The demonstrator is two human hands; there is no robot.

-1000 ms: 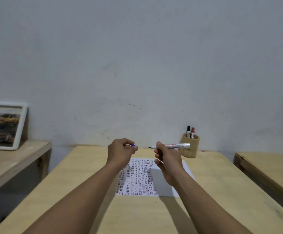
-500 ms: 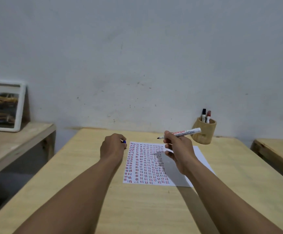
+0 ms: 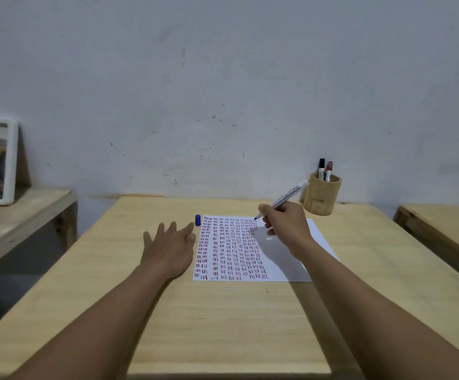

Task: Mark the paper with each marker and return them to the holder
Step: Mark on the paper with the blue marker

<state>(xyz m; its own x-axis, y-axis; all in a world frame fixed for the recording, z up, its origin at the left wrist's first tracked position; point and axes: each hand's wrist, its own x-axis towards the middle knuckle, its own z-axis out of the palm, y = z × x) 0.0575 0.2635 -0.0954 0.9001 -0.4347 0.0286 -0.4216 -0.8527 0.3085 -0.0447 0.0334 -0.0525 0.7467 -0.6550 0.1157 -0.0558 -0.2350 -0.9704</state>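
Blue cap beside paper, holder behind

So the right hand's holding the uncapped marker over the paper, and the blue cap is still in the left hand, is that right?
Not quite. In the head view the blue cap lies on the table just off the paper's top-left corner, and the left hand is open and empty. The right hand does hold the uncapped marker over the paper.
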